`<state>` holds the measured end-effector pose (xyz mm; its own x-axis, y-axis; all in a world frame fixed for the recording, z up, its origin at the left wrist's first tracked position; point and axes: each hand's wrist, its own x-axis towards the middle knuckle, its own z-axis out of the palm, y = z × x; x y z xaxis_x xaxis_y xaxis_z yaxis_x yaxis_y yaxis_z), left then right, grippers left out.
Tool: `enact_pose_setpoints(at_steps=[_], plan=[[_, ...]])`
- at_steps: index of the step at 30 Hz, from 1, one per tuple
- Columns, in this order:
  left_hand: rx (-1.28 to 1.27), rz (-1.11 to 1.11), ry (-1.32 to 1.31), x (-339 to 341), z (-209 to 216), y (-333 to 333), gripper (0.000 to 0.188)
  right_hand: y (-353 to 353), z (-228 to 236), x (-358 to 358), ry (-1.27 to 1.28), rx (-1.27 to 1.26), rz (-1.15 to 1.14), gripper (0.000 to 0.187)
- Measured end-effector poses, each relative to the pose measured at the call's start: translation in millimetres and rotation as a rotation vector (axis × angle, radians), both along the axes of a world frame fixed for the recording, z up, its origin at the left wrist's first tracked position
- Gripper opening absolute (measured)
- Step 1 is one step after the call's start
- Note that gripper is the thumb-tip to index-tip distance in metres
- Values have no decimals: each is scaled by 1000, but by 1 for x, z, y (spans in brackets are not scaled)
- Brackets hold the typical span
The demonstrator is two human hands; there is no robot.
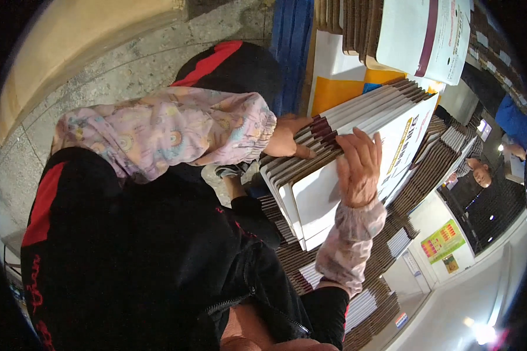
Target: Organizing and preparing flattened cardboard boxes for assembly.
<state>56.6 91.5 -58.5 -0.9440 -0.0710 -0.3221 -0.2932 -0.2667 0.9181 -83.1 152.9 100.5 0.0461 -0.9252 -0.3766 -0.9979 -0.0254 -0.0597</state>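
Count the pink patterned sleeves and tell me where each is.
2. The left sleeve ends at the left hand, at the edge of the cardboard stack; the right sleeve ends at the right hand, which rests on that stack's white face. No others show; none seem hidden.

Left grip (288, 138), right grip (360, 169), both on white-faced cardboard stack (317, 199)

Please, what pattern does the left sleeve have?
The left sleeve is pale pink with round, flower-like motifs, some yellowish; the head view shows it best.
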Motion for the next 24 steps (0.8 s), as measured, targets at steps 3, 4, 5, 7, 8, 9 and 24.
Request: enact_pose_setpoints(at_steps=[3, 4, 5, 7, 8, 9, 24], plan=[[-22, 12, -65, 15, -3, -1, 79, -18, -6, 3, -125, 3, 75, 15], [9, 5, -22, 8, -6, 2, 79, -17, -5, -5, -139, 32, 90, 14], [40, -1, 21, 1, -7, 4, 79, -16, -4, -12, -153, 60, 103, 12], [95, -9, 107, -16, -7, 8, 80, -12, 4, -24, -112, 68, 118, 11], [137, -19, 176, -29, -6, 11, 80, -8, 11, -31, -72, 90, 57, 11], [90, -17, 51, 11, 4, -12, 80, -22, 5, -12, -194, 44, 5, 12], [129, 44, 129, 6, -7, -6, 73, -33, -8, -19, -103, 148, 84, 26]])
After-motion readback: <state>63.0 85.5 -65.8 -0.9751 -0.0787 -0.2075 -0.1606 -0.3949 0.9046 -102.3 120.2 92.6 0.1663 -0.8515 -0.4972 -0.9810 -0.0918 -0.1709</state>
